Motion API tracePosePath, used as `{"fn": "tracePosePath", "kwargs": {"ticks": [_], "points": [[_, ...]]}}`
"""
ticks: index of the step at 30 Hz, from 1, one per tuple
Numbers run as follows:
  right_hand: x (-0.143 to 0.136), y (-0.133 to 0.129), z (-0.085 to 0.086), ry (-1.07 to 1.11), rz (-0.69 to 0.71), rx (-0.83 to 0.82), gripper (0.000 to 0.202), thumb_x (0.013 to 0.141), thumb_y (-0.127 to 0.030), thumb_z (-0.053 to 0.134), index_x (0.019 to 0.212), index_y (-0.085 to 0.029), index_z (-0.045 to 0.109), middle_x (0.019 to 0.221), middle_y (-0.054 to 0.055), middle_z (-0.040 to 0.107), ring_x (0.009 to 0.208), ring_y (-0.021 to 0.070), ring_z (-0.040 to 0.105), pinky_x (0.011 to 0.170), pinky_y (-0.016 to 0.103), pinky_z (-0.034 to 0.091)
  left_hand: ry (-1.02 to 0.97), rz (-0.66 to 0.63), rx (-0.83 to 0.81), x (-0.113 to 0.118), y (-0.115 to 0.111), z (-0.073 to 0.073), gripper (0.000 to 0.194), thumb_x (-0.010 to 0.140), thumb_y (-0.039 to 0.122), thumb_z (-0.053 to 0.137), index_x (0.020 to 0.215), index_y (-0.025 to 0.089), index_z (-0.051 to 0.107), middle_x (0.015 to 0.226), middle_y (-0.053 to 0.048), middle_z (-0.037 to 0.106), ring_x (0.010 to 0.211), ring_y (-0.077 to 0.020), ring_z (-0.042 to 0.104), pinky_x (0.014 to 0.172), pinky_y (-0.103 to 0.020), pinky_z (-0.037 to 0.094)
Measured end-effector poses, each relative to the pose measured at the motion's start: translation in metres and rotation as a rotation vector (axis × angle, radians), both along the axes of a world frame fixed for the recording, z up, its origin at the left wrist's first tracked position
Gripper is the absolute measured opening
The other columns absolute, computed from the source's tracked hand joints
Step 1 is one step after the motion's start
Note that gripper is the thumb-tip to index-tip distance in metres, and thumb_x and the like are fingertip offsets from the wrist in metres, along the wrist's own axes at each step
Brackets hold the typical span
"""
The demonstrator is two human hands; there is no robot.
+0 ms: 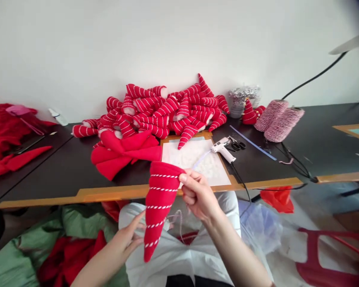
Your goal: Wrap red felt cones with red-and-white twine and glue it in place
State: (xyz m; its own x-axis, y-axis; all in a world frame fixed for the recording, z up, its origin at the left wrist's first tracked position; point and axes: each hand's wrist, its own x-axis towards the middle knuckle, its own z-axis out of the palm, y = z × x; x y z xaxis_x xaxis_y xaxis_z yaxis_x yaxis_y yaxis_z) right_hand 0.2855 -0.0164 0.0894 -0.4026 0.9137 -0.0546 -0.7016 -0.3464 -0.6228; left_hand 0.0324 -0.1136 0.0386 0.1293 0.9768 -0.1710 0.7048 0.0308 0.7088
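Observation:
A red cone-shaped felt hat (161,199) wound with red-and-white twisted cord hangs tip down in front of the table edge. My right hand (199,195) pinches its wide rim at the right corner between thumb and fingers. Beside the hat's lower left side is my left hand (133,235), its fingers stretched and apart, the fingertips partly hidden behind the felt. Below, a loose piece of the cord (179,223) dangles over my lap. Plain red felt cones (128,153) lie stacked on the table just beyond the hat.
Many striped hats (164,109) are heaped against the wall. A white glue gun (224,149) rests on a paper-covered board (212,171), with black scissors (236,144) alongside. Farther right stand cord spools (283,121); a blue strip (253,142) lies nearby. Red fabric (6,127) is piled left.

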Motion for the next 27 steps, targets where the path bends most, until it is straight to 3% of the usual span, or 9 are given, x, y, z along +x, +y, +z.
{"fn": "tracePosePath", "kwargs": {"ticks": [3,6,8,11,15,20,23,27], "points": [[0.010,0.007,-0.012,-0.151,-0.051,0.033,0.036,0.064,-0.039,0.090,0.073,-0.015,0.066,0.048,-0.013,0.024,0.043,0.0016,0.007,0.036,0.016,0.006,-0.102,0.152,0.018,-0.002,0.018,-0.004,0.045,0.096,0.044,0.050,0.137,0.026,0.052,0.107,-0.008,0.073,0.096,-0.0264,0.071,0.093,-0.044,0.055],[0.013,0.013,-0.026,-0.308,-0.087,0.054,0.037,0.061,-0.040,0.091,0.074,-0.014,0.067,0.047,-0.011,0.032,0.042,0.0012,0.011,0.037,0.018,0.007,-0.340,0.361,0.182,0.012,0.033,0.008,0.050,0.095,0.051,0.051,0.135,0.022,0.050,0.120,-0.012,0.067,0.101,-0.0264,0.070,0.094,-0.043,0.054],[0.011,0.016,-0.036,-0.394,-0.102,0.080,0.037,0.062,-0.041,0.090,0.073,-0.014,0.068,0.047,-0.009,0.038,0.041,0.0012,0.014,0.038,0.019,0.008,-0.525,0.351,0.228,0.033,0.043,0.014,0.057,0.092,0.053,0.057,0.138,0.022,0.045,0.137,-0.016,0.058,0.112,-0.0282,0.066,0.093,-0.042,0.054],[0.007,0.017,-0.047,-0.470,-0.084,0.159,0.033,0.067,-0.041,0.087,0.074,-0.014,0.070,0.050,-0.007,0.043,0.042,0.0026,0.021,0.040,0.020,0.014,-0.658,0.260,0.175,0.073,0.058,0.011,0.081,0.082,0.050,0.072,0.148,0.025,0.032,0.151,-0.018,0.045,0.125,-0.0313,0.059,0.098,-0.042,0.052],[0.008,0.017,-0.051,-0.570,-0.074,0.287,0.030,0.071,-0.040,0.084,0.080,-0.014,0.074,0.057,-0.004,0.050,0.049,0.0061,0.035,0.047,0.021,0.027,-0.767,0.197,0.083,0.110,0.072,-0.003,0.089,0.076,0.041,0.081,0.147,0.025,0.028,0.140,-0.015,0.057,0.123,-0.0298,0.061,0.102,-0.042,0.051],[0.023,0.020,-0.045,-0.698,-0.138,0.423,0.042,0.078,-0.036,0.080,0.114,-0.015,0.072,0.057,-0.008,0.040,0.049,0.0069,0.033,0.048,0.022,0.027,-0.937,0.324,-0.077,0.118,0.075,-0.009,0.084,0.074,0.042,0.082,0.143,0.025,0.037,0.121,-0.010,0.067,0.098,-0.0257,0.071,0.085,-0.038,0.058],[0.031,0.022,-0.044,-0.736,-0.153,0.459,0.036,0.081,-0.036,0.078,0.109,-0.014,0.074,0.059,-0.007,0.041,0.051,0.0069,0.033,0.048,0.022,0.028,-1.029,0.368,-0.178,0.120,0.072,-0.005,0.089,0.073,0.041,0.084,0.146,0.027,0.036,0.119,-0.010,0.069,0.083,-0.0224,0.072,0.071,-0.034,0.059],[0.035,0.022,-0.049,-0.698,-0.137,0.416,0.032,0.081,-0.038,0.078,0.102,-0.014,0.076,0.060,-0.005,0.044,0.054,0.0073,0.036,0.049,0.021,0.028,-1.118,0.366,-0.224,0.125,0.067,0.004,0.090,0.072,0.039,0.085,0.147,0.027,0.037,0.118,-0.010,0.070,0.081,-0.0210,0.072,0.070,-0.030,0.058]]}}
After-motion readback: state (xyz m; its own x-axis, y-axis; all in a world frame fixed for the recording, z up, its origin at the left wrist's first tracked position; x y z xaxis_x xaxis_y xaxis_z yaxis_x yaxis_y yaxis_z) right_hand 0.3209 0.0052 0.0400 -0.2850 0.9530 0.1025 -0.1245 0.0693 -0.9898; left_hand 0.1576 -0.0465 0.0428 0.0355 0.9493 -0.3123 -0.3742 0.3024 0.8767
